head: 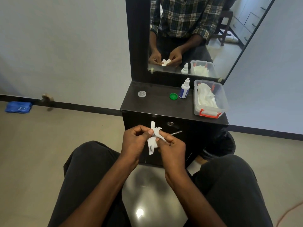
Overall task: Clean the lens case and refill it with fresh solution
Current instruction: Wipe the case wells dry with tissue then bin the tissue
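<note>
Lens case hidden inside white tissue (153, 141), pinched between left hand (136, 141) and right hand (172, 147), in front of black cabinet (157, 105). On cabinet top: clear cap (142, 94), green cap (173, 96), solution bottle (184, 88), plastic tissue box (210, 99) at right end. Nothing between hands and cabinet top.
</note>
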